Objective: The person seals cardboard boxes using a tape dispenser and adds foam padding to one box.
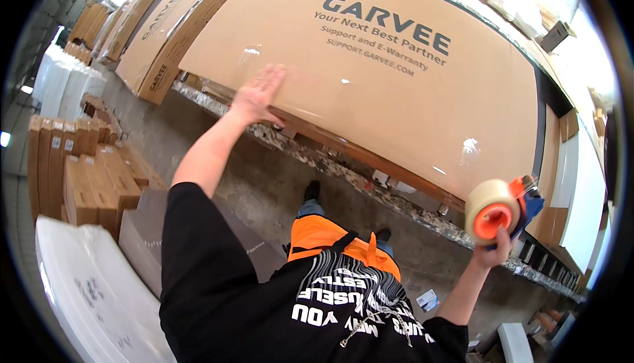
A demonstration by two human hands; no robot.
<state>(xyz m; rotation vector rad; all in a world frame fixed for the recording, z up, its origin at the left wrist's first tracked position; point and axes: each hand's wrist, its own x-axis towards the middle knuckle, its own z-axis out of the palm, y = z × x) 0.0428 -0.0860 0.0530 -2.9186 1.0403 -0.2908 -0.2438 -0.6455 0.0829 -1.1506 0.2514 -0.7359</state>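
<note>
A large flat cardboard box with dark print lies before me on a worn, paint-spattered conveyor table. Pieces of clear tape shine on its top face near the near edge. My left hand rests at the box's near left edge, fingers stretched out over the top, holding nothing. At the box's near right corner, my right hand grips a tape dispenser, blue and orange, loaded with a wide roll of clear tape. The dispenser's handle is mostly hidden by the roll and my fingers.
More large boxes stand at the far left. Upright flat cartons, a dark grey box and a white wrapped stack are on my left. White panels lie at the right. A small paper is on the floor.
</note>
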